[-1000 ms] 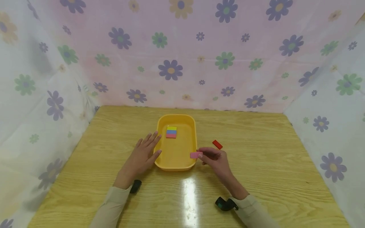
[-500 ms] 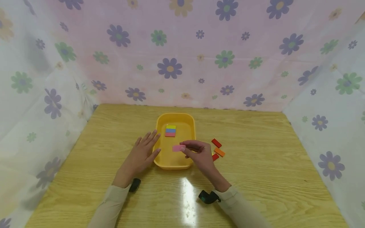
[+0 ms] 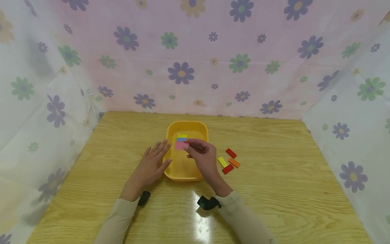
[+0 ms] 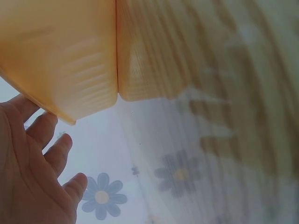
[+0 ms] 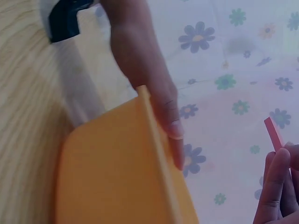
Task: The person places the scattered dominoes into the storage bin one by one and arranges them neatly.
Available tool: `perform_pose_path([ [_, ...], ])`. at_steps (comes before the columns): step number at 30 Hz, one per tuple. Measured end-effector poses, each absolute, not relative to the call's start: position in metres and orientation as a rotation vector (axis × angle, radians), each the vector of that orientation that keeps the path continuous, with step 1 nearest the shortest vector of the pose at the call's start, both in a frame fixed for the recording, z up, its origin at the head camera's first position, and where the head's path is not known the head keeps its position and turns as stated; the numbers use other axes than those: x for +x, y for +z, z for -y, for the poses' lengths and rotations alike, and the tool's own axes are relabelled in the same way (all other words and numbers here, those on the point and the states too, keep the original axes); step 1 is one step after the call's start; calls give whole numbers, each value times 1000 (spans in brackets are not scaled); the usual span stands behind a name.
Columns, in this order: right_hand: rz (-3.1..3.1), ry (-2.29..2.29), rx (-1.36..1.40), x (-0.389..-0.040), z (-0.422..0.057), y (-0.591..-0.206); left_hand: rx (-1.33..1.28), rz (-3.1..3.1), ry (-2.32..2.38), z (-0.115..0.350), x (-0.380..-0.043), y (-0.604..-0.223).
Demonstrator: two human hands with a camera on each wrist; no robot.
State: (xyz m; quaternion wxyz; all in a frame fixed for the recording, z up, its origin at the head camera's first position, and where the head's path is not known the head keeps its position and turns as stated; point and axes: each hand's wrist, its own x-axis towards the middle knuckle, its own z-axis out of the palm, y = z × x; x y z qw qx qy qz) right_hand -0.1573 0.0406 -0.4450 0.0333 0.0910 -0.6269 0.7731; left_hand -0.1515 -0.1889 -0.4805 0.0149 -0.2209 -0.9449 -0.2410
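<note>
The right hand (image 3: 202, 154) pinches a pink block (image 3: 180, 145) between thumb and fingers (image 5: 275, 186), and now holds it over the far half of the yellow tray (image 3: 170, 171), just at the near edge of the small stack of colored blocks (image 3: 182, 137) lying inside. A second ago that hand was at the tray's near right corner with the same pink block; half a second ago it was over the tray's middle. So the block has travelled away from the person and to the left, and it now hides the red bottom strip of the stack, leaving the yellow and blue strips showing. Whether the pink block touches the stack cannot be told.

The left hand (image 3: 151, 166) lies flat on the table (image 3: 289, 176) against the tray's left wall, fingers straight and a little spread, holding nothing; it has not shifted across the three moments. The left wrist view shows the tray's outer wall just beside those fingers.

With the right arm moved inward, four loose blocks lie uncovered on the table right of the tray: a red block (image 3: 231, 153), an orange block (image 3: 234, 162), a yellow block (image 3: 222, 162) and a second red block (image 3: 227, 168); a second ago only the first was in sight.
</note>
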Motion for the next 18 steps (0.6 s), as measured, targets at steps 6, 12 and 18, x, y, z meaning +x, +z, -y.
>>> perform_pose_path([
  [6,1887,2393,277,-175,-35,-426,-687,2940,-736,189,-151,-480],
  [12,2027,2238,281,-200,-32,-415,-693,2932,-741,188,-151,-479],
  [18,2269,2105,211,-220,-28,-423,-704,2929,-729,187,-152,-482],
])
